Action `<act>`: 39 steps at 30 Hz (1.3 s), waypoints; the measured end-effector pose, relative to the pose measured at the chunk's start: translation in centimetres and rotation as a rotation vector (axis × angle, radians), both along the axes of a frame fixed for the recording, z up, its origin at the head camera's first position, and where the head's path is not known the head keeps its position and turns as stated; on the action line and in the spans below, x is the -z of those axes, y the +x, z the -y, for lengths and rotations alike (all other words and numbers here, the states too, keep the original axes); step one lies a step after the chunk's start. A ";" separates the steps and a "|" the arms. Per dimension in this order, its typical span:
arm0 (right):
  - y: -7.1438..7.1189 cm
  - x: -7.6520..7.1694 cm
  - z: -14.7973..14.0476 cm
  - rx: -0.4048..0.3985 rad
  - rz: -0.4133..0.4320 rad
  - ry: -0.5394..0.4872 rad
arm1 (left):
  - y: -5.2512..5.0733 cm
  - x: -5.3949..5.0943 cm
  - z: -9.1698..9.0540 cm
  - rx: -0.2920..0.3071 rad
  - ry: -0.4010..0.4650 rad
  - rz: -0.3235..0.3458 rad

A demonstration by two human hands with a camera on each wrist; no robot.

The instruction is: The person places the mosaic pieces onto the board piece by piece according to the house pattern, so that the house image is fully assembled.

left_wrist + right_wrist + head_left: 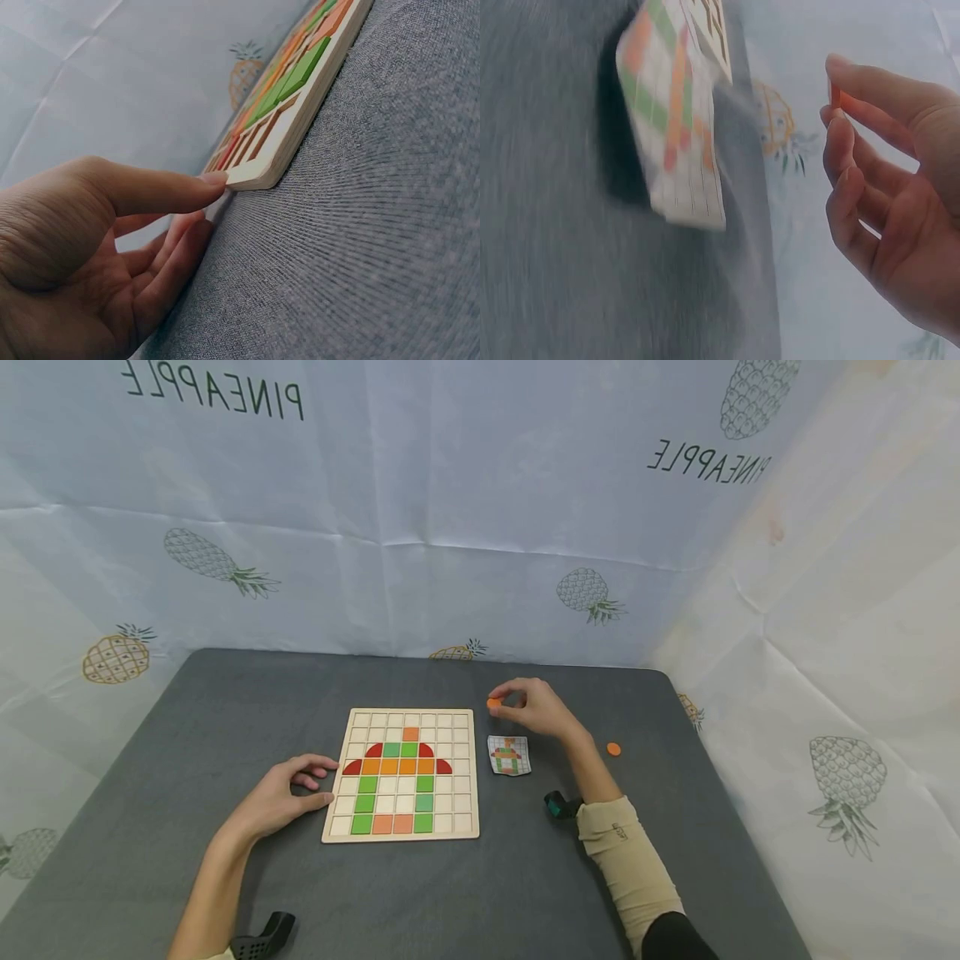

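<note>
My right hand (534, 706) pinches an orange round piece (493, 702) between thumb and fingertip, above the table beyond a small pattern card (509, 755). In the right wrist view the orange piece (835, 97) shows edge-on between the fingers. A square wooden grid board (457, 722) lies on the table, with red, orange, green and salmon pieces set in its cells. The thumb of my left hand (281, 793) touches the board's left edge, its fingers loosely bent beside it. In the left wrist view the thumb tip (214, 178) meets the board's corner (255, 176).
Another orange round piece (613, 749) lies on the grey table (450, 893), right of the right forearm. Black devices are strapped near the left wrist (264, 937) and right wrist (561, 805). A pineapple-print curtain (465, 468) hangs behind the table.
</note>
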State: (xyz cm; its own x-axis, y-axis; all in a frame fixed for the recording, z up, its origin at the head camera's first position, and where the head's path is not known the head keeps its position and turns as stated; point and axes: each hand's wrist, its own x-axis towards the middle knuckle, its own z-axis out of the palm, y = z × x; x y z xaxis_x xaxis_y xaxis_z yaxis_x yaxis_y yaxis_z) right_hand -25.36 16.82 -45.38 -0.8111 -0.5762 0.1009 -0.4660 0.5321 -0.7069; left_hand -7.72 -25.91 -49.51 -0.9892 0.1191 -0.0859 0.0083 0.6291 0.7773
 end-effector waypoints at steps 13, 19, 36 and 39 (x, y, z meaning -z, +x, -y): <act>-0.5 0.8 6.2 -0.106 0.023 0.045 | 0.1 -0.1 -0.1 -0.010 -0.002 0.010; -0.7 1.3 8.9 -0.136 0.053 0.095 | 0.1 -0.1 -0.1 -0.015 -0.005 0.012; 0.1 2.1 13.4 -0.081 0.076 0.214 | 0.0 0.0 -0.2 -0.013 -0.005 0.016; 0.2 2.1 13.6 -0.073 0.067 0.213 | 0.0 -0.1 -0.1 -0.010 -0.008 0.010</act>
State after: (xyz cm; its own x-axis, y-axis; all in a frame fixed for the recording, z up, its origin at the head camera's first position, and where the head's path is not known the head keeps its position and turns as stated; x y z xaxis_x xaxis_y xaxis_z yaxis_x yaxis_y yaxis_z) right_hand -25.15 3.21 -47.45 -0.7675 -0.6358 -0.0820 -0.4644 0.6395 -0.6127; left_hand -7.77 -25.82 -49.42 -0.9894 0.1085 -0.0964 -0.0056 0.6351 0.7724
